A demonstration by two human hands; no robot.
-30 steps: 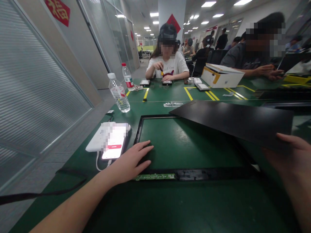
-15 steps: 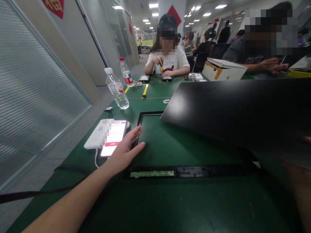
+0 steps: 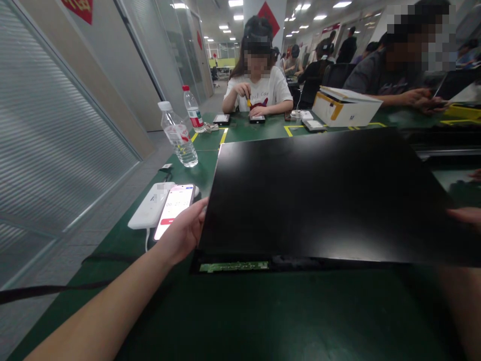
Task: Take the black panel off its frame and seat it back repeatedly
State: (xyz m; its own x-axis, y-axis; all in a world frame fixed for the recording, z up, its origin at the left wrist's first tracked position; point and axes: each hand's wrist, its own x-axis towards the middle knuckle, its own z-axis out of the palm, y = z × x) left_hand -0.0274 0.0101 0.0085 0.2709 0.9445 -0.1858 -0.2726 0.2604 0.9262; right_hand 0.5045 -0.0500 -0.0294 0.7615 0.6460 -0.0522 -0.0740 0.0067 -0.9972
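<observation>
A large black panel (image 3: 319, 195) is held raised over the green table (image 3: 285, 316). My left hand (image 3: 184, 230) grips its left edge, fingers curled beneath it. At the panel's right edge, near the picture's border, my right hand (image 3: 466, 215) holds on with the thumb on top; its other fingers are hidden. Under the panel lies a black frame (image 3: 300, 263), mostly covered, with a green circuit board (image 3: 233, 266) at the left of its near side.
Left of the frame, a lit phone (image 3: 175, 210) leans on a white box-shaped device (image 3: 146, 208) with a cable. Two bottles (image 3: 180, 138) (image 3: 193, 113) stand behind. Across the table a person (image 3: 259, 75) works; a white box (image 3: 347, 108) and another person (image 3: 398, 70) are at the right.
The panel has swung left and levelled over the frame. My left hand, open before, has closed on its left edge. More of my right hand's thumb shows at the right edge.
</observation>
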